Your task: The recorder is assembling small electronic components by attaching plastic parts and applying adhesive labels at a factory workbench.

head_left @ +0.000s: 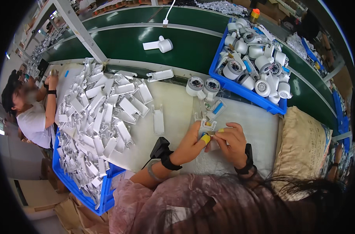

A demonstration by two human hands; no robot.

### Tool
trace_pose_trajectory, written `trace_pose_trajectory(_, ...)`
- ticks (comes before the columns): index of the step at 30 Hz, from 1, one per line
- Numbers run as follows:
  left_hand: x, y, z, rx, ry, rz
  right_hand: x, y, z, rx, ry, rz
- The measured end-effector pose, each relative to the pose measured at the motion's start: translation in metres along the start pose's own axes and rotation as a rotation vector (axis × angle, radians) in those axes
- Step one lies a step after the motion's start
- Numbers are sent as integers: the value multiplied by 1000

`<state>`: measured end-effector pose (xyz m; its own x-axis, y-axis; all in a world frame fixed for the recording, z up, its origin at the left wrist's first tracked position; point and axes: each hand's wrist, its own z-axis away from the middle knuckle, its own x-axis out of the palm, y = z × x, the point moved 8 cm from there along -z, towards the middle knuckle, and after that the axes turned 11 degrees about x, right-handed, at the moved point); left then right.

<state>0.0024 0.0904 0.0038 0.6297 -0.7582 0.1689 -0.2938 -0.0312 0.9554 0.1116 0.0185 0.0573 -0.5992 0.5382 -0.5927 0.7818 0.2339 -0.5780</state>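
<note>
My left hand point(194, 141) is closed around a small white plastic housing point(207, 125) with prongs at its far end. Yellow tape wraps its thumb. My right hand point(233, 142) meets it from the right, thumb and fingers pinched at the housing's near end; yellow covers a fingertip there. Whatever sits in that pinch is too small to make out. Just beyond my hands, a white piece with a blue battery point(218, 108) lies by thin wires. Two round white fan heads point(194, 84) with exposed circuit boards stand side by side behind it.
Loose white handle shells point(103, 105) heap up on my left, spilling into a blue bin point(106, 191). One shell point(158, 120) lies apart. A blue crate point(240, 90) of fan units stands far right, near a brown sack point(300, 142). The green conveyor point(123, 35) carries one fan point(165, 45). Another person works at left.
</note>
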Motion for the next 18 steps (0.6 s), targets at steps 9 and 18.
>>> trace_pose_trajectory(9, 3, 1, 3, 14, -25, 2, -2, -12, -2, -87, -18, 4)
trace_pose_trajectory(18, 1, 2, 5, 56, -45, -151, -1, -8, 0, -74, 7, 7)
